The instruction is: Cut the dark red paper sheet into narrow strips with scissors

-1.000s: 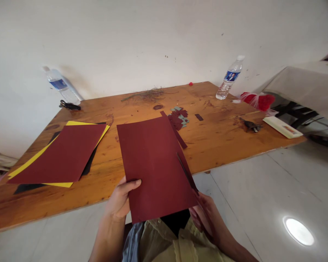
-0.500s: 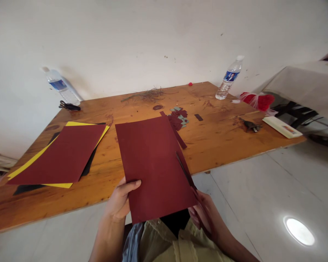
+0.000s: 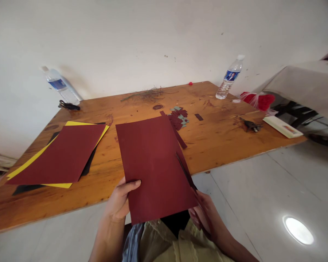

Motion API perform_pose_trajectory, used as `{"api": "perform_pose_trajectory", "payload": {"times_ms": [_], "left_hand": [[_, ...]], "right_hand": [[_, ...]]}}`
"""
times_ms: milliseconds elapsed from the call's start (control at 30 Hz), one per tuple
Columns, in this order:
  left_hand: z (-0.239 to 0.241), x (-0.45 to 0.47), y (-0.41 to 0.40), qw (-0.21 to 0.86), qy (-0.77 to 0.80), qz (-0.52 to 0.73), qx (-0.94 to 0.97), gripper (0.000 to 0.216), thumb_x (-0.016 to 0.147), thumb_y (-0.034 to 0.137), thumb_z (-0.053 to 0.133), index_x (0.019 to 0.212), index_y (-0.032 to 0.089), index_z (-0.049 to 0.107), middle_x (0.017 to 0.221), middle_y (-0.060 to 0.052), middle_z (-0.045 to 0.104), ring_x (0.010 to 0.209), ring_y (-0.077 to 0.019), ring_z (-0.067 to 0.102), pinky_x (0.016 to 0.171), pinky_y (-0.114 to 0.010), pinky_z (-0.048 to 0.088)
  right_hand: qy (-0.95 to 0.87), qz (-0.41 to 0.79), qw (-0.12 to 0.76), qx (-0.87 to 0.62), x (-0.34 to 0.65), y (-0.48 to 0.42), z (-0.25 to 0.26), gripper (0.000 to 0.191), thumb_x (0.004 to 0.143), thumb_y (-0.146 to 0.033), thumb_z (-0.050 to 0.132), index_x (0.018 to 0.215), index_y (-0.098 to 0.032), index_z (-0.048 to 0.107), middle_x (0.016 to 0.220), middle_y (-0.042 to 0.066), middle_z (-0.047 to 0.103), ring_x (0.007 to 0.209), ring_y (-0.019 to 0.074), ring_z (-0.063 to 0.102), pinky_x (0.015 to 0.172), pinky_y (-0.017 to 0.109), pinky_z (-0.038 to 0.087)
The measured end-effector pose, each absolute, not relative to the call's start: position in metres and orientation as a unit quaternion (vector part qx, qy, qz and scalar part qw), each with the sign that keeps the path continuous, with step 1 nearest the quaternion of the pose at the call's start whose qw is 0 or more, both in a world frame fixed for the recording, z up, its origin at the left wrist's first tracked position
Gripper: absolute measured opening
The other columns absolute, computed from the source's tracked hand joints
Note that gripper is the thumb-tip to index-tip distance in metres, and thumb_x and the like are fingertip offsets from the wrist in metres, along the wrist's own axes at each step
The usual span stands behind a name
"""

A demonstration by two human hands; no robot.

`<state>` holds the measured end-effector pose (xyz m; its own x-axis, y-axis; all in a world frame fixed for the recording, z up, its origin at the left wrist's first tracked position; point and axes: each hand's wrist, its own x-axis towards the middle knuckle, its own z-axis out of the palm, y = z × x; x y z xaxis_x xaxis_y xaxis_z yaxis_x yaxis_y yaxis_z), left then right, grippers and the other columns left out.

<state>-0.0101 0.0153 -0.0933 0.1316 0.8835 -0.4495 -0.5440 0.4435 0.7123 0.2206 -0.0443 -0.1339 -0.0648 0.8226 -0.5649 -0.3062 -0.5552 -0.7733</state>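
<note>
A dark red sheet of paper (image 3: 150,163) is held up in front of me, over the table's near edge. My left hand (image 3: 123,194) pinches its lower left side, thumb on top and fingers underneath. My right hand (image 3: 203,211) is closed on a pair of scissors (image 3: 184,169) at the sheet's right edge. One dark blade lies over the paper, along a narrow strip on that side; the handles are mostly hidden by the hand. Beyond the sheet, a cut red strip (image 3: 180,140) and a pile of small red and grey-green paper pieces (image 3: 179,118) lie on the table.
Red, yellow and black sheets (image 3: 62,154) are stacked at the left of the wooden table (image 3: 221,153). Water bottles stand at the back left (image 3: 61,85) and right (image 3: 229,78). Dry twigs (image 3: 149,94), a black plug (image 3: 252,125) and a white box (image 3: 282,127) lie farther off.
Almost nothing differs. Both hands, the red sheet and the scissors hold nearly the same position, with only a very slight shift of the view.
</note>
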Motion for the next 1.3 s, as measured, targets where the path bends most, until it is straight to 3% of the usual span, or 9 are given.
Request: {"api": "perform_pose_trajectory", "payload": {"times_ms": [400,867,1100,1300], "left_hand": [[-0.103,-0.013,0.013,0.721,0.435,0.492,0.22,0.067,0.07,0.012,0.08,0.136,0.019,0.065,0.11,-0.011,0.08,0.101,-0.0321,0.075,0.085,-0.039,0.062],[-0.091,-0.008,0.014,0.721,0.442,0.493,0.203,0.065,0.064,0.008,0.08,0.127,0.019,0.069,0.098,-0.009,0.083,0.09,-0.0293,0.078,0.079,-0.035,0.064],[-0.094,-0.01,0.015,0.724,0.435,0.494,0.206,0.064,0.065,0.009,0.08,0.128,0.019,0.069,0.101,-0.009,0.082,0.092,-0.0301,0.077,0.078,-0.034,0.065],[-0.092,-0.008,0.015,0.715,0.448,0.496,0.205,0.066,0.064,0.007,0.08,0.127,0.019,0.069,0.098,-0.009,0.083,0.09,-0.0294,0.078,0.077,-0.033,0.064]], "right_hand": [[-0.263,0.684,0.442,-0.518,0.222,-0.042,-0.142,0.049,0.073,-0.065,0.067,0.064,-0.023,0.044,0.042,-0.01,0.034,0.035,0.0056,0.026,0.034,0.02,0.02],[-0.254,0.677,0.44,-0.533,0.219,-0.04,-0.141,0.051,0.073,-0.069,0.066,0.062,-0.023,0.045,0.041,-0.01,0.033,0.035,0.0055,0.024,0.035,0.021,0.018],[-0.279,0.665,0.441,-0.534,0.219,-0.039,-0.137,0.055,0.075,-0.072,0.065,0.063,-0.022,0.046,0.04,-0.009,0.034,0.034,0.0055,0.026,0.035,0.021,0.02],[-0.273,0.665,0.438,-0.54,0.216,-0.035,-0.133,0.063,0.066,-0.083,0.067,0.063,-0.022,0.048,0.037,-0.009,0.034,0.032,0.0059,0.028,0.033,0.021,0.022]]}}
